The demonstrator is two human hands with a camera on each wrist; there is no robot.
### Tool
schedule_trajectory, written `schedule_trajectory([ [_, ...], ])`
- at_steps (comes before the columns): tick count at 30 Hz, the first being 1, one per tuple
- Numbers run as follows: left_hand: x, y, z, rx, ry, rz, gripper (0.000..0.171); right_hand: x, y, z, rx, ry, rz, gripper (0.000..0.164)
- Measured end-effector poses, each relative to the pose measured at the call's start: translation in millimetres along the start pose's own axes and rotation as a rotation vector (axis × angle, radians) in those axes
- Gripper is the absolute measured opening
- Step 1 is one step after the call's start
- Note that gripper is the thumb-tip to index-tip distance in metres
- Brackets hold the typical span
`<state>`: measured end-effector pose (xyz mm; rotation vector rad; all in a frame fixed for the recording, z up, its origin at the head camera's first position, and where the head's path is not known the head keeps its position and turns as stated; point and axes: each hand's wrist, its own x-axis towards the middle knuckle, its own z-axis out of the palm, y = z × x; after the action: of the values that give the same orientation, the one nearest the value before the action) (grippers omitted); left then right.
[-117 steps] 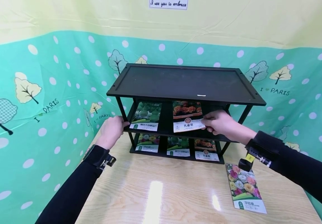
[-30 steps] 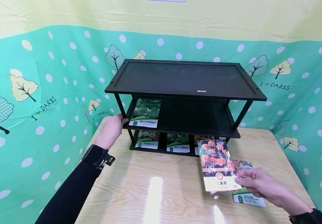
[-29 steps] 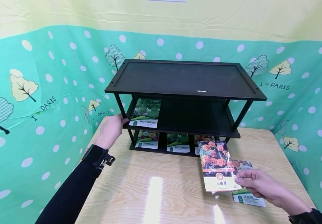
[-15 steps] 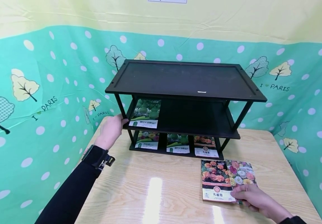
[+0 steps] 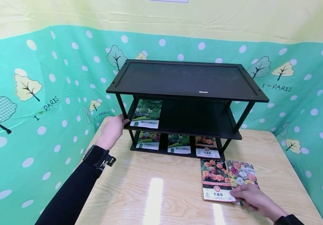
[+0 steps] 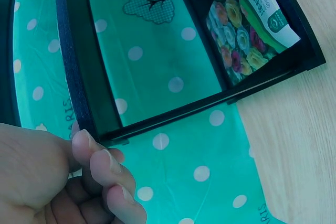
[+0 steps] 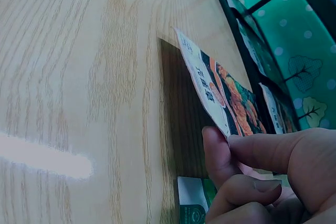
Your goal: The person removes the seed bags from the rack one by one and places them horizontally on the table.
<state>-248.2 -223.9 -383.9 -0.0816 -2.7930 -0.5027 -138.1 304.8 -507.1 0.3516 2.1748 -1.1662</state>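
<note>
My right hand (image 5: 249,198) pinches the lower right corner of a seed packet (image 5: 216,181) with orange flowers, low over the table in front of the rack. In the right wrist view, thumb and fingertip hold that packet's edge, and it tilts above its own shadow. Partly under my right hand lies a seed packet with multicoloured roses (image 5: 242,175). At the left end of the black two-tier rack (image 5: 186,78), my left hand (image 5: 112,131) grips the middle shelf's corner beside the post. The left wrist view shows its fingertips curled at the frame corner.
On the middle shelf, a green gourd seed packet (image 5: 146,114) lies at the left. The bottom shelf bears a rose packet (image 5: 148,140), a gourd packet (image 5: 179,143) and an orange-flower packet (image 5: 207,147). A green dotted curtain (image 5: 66,78) hangs behind the wooden table (image 5: 122,193).
My right hand has brought the orange-flower packet from the middle shelf down to the table area, left of the rose packet. Over the last half second it shifts only slightly. My left hand stays put.
</note>
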Motion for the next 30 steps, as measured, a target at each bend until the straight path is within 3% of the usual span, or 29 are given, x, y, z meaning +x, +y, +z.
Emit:
schedule_trajectory([
  [7,1.4,1.0,0.8,0.010,0.003,-0.007,0.030,4,1,5,-0.138,0.126,0.022,0.027],
  [13,0.5,0.5,0.7,0.008,-0.013,-0.004,0.030,2,3,6,-0.239,0.186,-0.027,0.022],
  [24,0.4,1.4,1.5,0.004,-0.007,0.001,0.029,10,11,5,-0.338,0.199,-0.067,0.024],
  [30,0.3,0.0,2.3,0.007,-0.007,-0.034,0.029,9,7,0,-0.388,0.187,-0.071,0.030],
])
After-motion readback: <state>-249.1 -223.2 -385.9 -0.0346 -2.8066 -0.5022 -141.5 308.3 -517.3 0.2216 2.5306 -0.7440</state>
